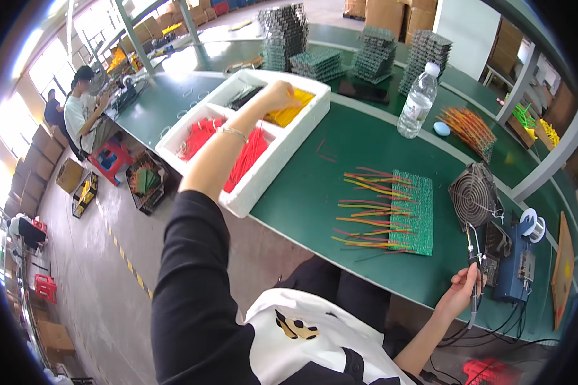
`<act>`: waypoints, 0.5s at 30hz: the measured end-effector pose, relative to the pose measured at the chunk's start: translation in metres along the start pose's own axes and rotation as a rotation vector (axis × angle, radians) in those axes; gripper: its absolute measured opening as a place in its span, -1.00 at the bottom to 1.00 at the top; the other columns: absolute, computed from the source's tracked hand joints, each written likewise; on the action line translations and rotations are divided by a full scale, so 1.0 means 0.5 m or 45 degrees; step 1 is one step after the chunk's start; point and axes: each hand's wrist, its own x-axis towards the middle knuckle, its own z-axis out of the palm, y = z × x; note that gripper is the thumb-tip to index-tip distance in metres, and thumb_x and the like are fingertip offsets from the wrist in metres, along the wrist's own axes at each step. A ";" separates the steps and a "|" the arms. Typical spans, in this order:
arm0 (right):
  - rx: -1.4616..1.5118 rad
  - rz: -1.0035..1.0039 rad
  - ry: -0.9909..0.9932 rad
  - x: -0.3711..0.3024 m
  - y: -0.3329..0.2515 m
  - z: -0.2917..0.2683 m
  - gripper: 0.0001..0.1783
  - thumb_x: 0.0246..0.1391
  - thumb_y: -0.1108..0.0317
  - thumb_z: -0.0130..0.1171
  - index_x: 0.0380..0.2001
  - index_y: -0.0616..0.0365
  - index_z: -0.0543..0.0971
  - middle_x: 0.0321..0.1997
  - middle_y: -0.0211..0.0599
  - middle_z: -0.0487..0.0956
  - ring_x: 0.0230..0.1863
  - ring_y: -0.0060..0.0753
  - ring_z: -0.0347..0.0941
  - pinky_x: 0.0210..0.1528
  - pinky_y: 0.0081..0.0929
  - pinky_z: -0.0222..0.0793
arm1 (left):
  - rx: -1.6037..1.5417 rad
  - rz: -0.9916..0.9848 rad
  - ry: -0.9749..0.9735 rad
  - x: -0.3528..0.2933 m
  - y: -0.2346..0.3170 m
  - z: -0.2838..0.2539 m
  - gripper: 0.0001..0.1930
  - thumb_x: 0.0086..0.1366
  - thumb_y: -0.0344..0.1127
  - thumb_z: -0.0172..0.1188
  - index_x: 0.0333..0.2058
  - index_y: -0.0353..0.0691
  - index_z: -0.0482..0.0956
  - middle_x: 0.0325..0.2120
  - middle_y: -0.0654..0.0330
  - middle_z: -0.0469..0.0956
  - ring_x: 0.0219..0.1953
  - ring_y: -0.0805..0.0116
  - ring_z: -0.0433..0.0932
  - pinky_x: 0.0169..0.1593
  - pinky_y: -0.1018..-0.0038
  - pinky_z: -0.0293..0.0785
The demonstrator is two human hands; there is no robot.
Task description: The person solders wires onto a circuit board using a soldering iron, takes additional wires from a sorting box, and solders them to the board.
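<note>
My left hand (pixel 279 97) reaches into a white foam box (pixel 288 157), its fingers bent together on the yellow wires (pixel 293 117) in the far right compartment. The fingertips are partly hidden. Red wires (pixel 249 159) fill the near compartments under my forearm, and black wires (pixel 243 99) lie in the far left one. In my right hand (pixel 461 287), at the right, is a soldering iron (pixel 474 256), its tip pointing up beside a round fan grille. A green circuit board panel (pixel 420 215) lies between my hands, with red and yellow wires sticking out leftward.
Right of the panel stand a fan (pixel 475 196), a blue soldering station (pixel 512 266) and a solder spool (pixel 532 226). Behind are a water bottle (pixel 420 101), a wired panel (pixel 470 131) and stacks of boards (pixel 284 38). A person (pixel 83 109) sits at the far left.
</note>
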 end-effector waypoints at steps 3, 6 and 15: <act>-0.035 0.003 0.000 -0.001 -0.002 -0.005 -0.84 0.09 0.34 0.13 -0.50 0.06 0.39 -0.62 -0.48 0.39 -0.65 -0.77 0.19 -0.61 -0.80 0.07 | -0.382 -0.246 0.075 0.000 -0.013 0.051 -0.69 -0.19 -0.17 0.43 -0.50 -0.23 0.61 -0.48 0.11 0.56 -0.38 0.27 0.52 -0.24 0.42 0.42; -0.150 -0.006 0.006 0.000 0.001 -0.005 -0.79 0.13 0.33 0.07 -0.54 0.07 0.31 -0.64 -0.51 0.33 -0.67 -0.78 0.15 -0.62 -0.81 0.06 | -0.538 -0.348 0.111 -0.008 -0.009 0.036 -0.74 -0.15 -0.20 0.42 -0.51 -0.22 0.63 -0.54 0.16 0.56 -0.46 0.36 0.52 -0.32 0.47 0.42; -0.159 -0.006 -0.003 -0.002 -0.004 0.005 -0.81 0.11 0.34 0.10 -0.53 0.06 0.34 -0.63 -0.49 0.36 -0.65 -0.76 0.17 -0.60 -0.78 0.06 | -0.907 -0.447 0.071 -0.007 -0.052 -0.011 -0.80 0.16 -0.29 0.15 -0.36 -0.32 0.61 -0.46 0.18 0.60 -0.44 0.51 0.43 -0.34 0.58 0.37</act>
